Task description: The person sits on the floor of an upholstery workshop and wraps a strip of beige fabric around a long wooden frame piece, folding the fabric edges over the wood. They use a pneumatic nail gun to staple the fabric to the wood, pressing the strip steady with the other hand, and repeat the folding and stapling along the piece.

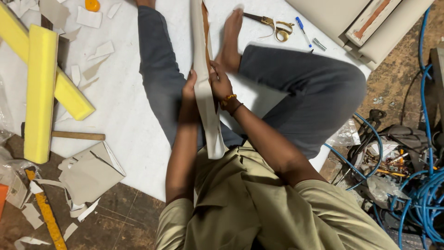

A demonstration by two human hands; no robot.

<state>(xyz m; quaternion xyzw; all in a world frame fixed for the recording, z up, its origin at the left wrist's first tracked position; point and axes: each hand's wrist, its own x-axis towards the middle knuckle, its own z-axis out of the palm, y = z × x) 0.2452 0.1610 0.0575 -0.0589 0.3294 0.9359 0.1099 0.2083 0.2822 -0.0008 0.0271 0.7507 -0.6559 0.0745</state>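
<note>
Here, the left hand and the right hand both close on a long off-white strip of leather-like material, gripping its opposite edges at mid-length. The strip runs upright between the person's knees, its lower end hanging over the lap. On the white sheet lie scissors beside a bare foot, a blue pen, and yellow foam blocks well apart to the left.

Workshop floor clutter
Yellow foam blocks at nine o'clock, scissors at one, blue hoses at four.
</note>
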